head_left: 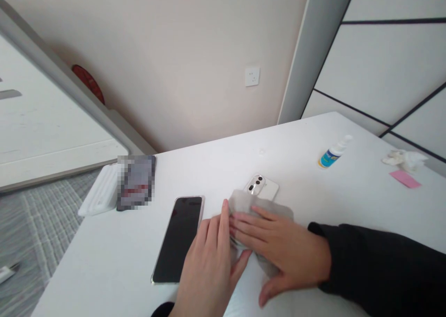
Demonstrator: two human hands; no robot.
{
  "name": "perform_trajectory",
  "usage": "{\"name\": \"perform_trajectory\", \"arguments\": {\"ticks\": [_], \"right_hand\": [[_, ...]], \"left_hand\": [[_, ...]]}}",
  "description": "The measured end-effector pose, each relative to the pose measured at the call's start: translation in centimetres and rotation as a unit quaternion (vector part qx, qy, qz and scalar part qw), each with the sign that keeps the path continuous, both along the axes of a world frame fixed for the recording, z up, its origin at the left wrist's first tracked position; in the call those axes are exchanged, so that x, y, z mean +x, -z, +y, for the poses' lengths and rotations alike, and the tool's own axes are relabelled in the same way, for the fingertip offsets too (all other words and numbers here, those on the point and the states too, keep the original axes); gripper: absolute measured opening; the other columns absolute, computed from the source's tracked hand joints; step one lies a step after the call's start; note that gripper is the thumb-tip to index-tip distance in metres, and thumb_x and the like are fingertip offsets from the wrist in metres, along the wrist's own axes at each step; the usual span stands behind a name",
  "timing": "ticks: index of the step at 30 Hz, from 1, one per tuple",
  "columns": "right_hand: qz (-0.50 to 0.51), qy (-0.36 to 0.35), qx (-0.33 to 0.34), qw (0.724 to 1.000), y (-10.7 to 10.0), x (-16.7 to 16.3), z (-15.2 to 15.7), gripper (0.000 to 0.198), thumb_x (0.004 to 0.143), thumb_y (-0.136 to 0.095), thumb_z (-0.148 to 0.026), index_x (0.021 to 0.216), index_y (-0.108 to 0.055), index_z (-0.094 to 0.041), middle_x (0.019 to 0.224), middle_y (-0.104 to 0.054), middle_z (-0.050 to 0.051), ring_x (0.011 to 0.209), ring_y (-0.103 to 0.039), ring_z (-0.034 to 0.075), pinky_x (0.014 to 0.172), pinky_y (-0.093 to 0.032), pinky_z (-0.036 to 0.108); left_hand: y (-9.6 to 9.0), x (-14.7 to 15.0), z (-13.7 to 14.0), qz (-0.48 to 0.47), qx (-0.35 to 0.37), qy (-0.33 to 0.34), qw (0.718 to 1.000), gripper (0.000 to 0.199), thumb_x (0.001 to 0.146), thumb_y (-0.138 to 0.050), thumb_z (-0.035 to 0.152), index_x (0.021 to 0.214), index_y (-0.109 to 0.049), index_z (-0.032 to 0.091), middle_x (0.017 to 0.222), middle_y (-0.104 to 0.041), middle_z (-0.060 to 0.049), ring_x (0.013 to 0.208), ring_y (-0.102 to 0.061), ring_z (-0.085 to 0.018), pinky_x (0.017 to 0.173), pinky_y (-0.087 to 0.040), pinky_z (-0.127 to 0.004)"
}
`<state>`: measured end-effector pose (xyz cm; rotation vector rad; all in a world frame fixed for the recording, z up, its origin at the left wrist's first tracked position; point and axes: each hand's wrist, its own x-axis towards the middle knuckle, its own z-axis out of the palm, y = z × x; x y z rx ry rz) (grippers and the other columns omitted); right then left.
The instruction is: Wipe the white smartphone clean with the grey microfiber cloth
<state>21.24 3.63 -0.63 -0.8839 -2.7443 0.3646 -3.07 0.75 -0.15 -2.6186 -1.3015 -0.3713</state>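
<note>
A white smartphone (272, 187) lies back side up, its camera block showing at the top. A thin grey cloth (282, 209) covers most of it. My right hand (275, 240) lies flat over the cloth, fingers stretched out and thumb apart, pressing it against the phone. My left hand (212, 249) holds the phone's left and lower edges between forefinger and thumb; the cloth and right hand partly hide this contact. Just left of that hand, a second phone (179, 238) in a clear case rests with its dark screen up.
On the white table (223, 164) stands a spray bottle (332, 154) with a blue and yellow label. Crumpled tissue (406, 159) and a pink slip (405, 178) are at the right. A white pack (101, 189) and a blurred-out packet (137, 182) lie by the left edge.
</note>
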Motion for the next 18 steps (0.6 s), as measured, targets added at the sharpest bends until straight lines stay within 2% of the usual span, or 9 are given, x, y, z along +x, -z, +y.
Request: {"name": "perform_trajectory", "arguments": {"ticks": [2, 5, 6, 7, 9, 11, 15, 18], "right_hand": [[0.001, 0.009, 0.000, 1.000, 0.1, 0.1, 0.2, 0.094, 0.097, -0.041, -0.076, 0.165, -0.019, -0.015, 0.169, -0.027, 0.010, 0.157, -0.026, 0.023, 0.131, -0.013, 0.043], [0.004, 0.131, 0.018, 0.991, 0.3, 0.8, 0.9, 0.098, 0.096, -0.044, -0.076, 0.164, -0.020, -0.009, 0.168, -0.024, 0.020, 0.157, -0.023, 0.037, 0.126, -0.018, 0.061], [0.005, 0.138, 0.019, 0.990, 0.2, 0.9, 0.9, 0.101, 0.095, -0.045, -0.077, 0.164, -0.020, -0.007, 0.168, -0.023, 0.021, 0.157, -0.019, 0.040, 0.126, -0.017, 0.063], [0.006, 0.113, 0.012, 0.994, 0.1, 0.7, 0.7, 0.103, 0.094, -0.046, -0.077, 0.164, -0.020, -0.006, 0.169, -0.022, 0.020, 0.158, -0.016, 0.039, 0.127, -0.016, 0.061], [0.012, 0.023, -0.015, 1.000, -0.2, -0.1, -0.2, 0.100, 0.096, -0.045, -0.076, 0.164, -0.020, -0.008, 0.170, -0.022, 0.014, 0.159, -0.015, 0.031, 0.131, -0.013, 0.050], [0.020, -0.045, -0.045, 0.998, -0.5, -1.0, -1.1, 0.084, 0.104, -0.041, -0.064, 0.164, -0.020, -0.010, 0.170, -0.023, 0.010, 0.159, -0.018, 0.022, 0.132, -0.010, 0.040], [0.043, -0.027, -0.053, 0.997, -0.2, -1.5, -0.9, 0.057, 0.111, -0.037, -0.036, 0.162, -0.029, -0.013, 0.167, -0.034, 0.006, 0.157, -0.024, 0.018, 0.131, -0.016, 0.041], [0.100, -0.016, -0.060, 0.993, -0.7, -1.1, -0.2, 0.048, 0.106, -0.045, -0.028, 0.152, -0.046, -0.013, 0.160, -0.047, 0.006, 0.152, -0.036, 0.019, 0.129, -0.025, 0.041]], "left_hand": [[0.1, 0.0, 0.0, 0.001, 0.007, 0.002, 1.000, 0.082, 0.104, -0.037, 0.057, 0.158, -0.021, -0.004, 0.122, -0.062, -0.021, 0.106, -0.059, -0.032, 0.091, -0.057, -0.046], [0.0, 0.0, 0.0, 0.004, 0.015, -0.009, 1.000, 0.081, 0.104, -0.037, 0.057, 0.157, -0.025, -0.004, 0.120, -0.063, -0.019, 0.106, -0.059, -0.032, 0.089, -0.057, -0.044], [0.0, 0.0, 0.0, 0.004, 0.015, -0.010, 1.000, 0.080, 0.104, -0.038, 0.056, 0.157, -0.026, -0.003, 0.119, -0.063, -0.019, 0.106, -0.059, -0.032, 0.089, -0.057, -0.044], [0.0, 0.0, 0.0, 0.003, 0.015, -0.008, 1.000, 0.079, 0.105, -0.038, 0.055, 0.157, -0.026, -0.003, 0.120, -0.063, -0.018, 0.107, -0.059, -0.031, 0.090, -0.056, -0.043], [-0.1, -0.1, 0.0, -0.001, 0.011, -0.003, 1.000, 0.078, 0.105, -0.037, 0.053, 0.157, -0.025, -0.004, 0.123, -0.062, -0.019, 0.109, -0.059, -0.031, 0.092, -0.055, -0.043], [-0.1, -0.1, 0.1, -0.010, 0.004, 0.002, 1.000, 0.079, 0.105, -0.035, 0.053, 0.157, -0.024, -0.004, 0.126, -0.061, -0.020, 0.110, -0.059, -0.031, 0.093, -0.055, -0.042], [-0.1, 0.0, 0.4, -0.030, -0.012, -0.001, 0.999, 0.086, 0.101, -0.044, 0.059, 0.158, -0.025, -0.002, 0.119, -0.062, -0.017, 0.109, -0.059, -0.031, 0.094, -0.056, -0.042], [-0.2, 0.1, 0.4, -0.036, -0.016, -0.004, 0.999, 0.088, 0.100, -0.050, 0.058, 0.158, -0.024, -0.001, 0.116, -0.063, -0.016, 0.108, -0.060, -0.031, 0.093, -0.056, -0.042]]}}
